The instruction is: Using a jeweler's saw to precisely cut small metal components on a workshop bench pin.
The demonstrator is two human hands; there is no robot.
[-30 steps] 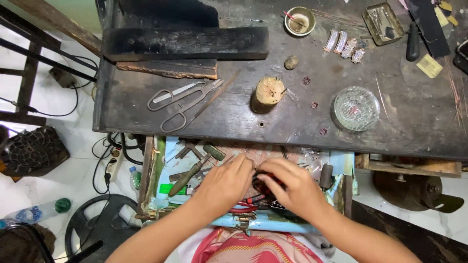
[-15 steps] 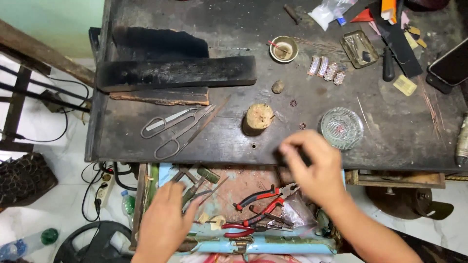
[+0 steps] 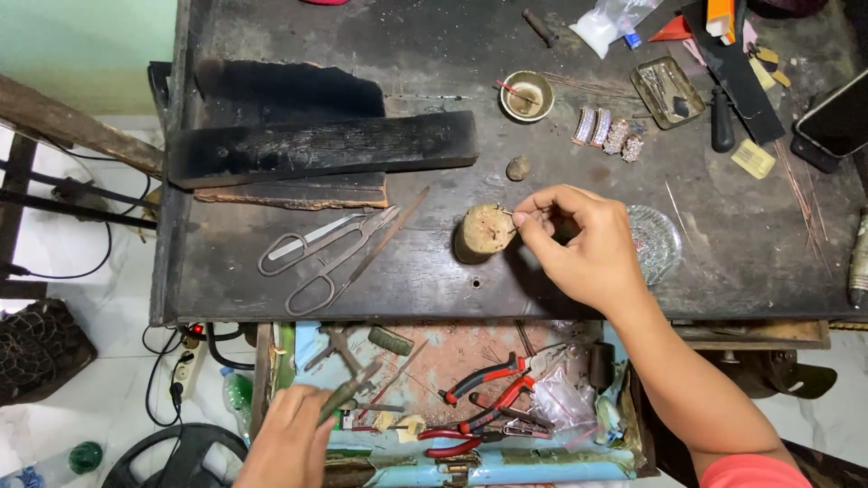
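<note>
Beside wooden stump, right hand pinching thin wire

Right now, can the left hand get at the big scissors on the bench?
Probably yes. The left hand is down at the open drawer, holding a small tool. The scissors lie on the bench above it, with nothing on them. The tool in its grip would get in the way.

I see a dark, scarred workbench filling the upper frame, with a charred wooden block at upper left and large metal shears lying below it. At centre stands a short wooden stump, a small brass bowl above it, and at right a glass dish and a metal tray.
</note>
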